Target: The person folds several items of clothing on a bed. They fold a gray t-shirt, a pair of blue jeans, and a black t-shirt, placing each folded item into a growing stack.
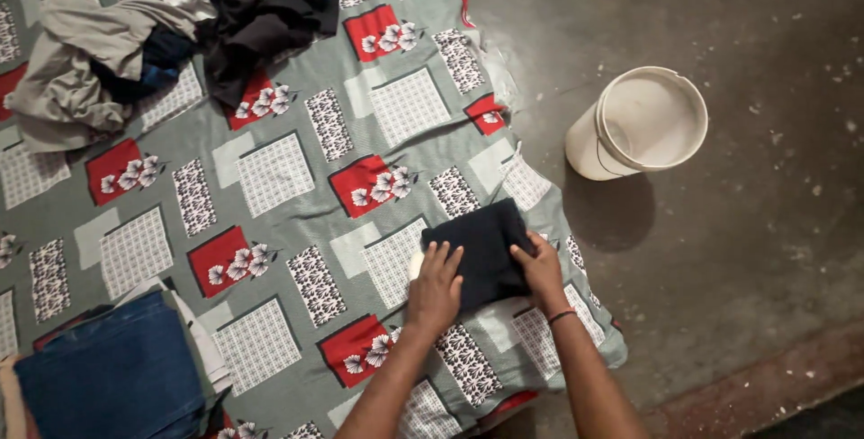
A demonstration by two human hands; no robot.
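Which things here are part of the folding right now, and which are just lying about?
In hand: folded black garment, under left hand and right hand.
Lying about: white bucket, unfolded clothes pile, blue folded stack, patterned bedsheet.

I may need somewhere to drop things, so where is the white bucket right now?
In the head view the white bucket stands on the grey floor at upper right, just off the patterned bedsheet, up and right of the folded dark cloth.
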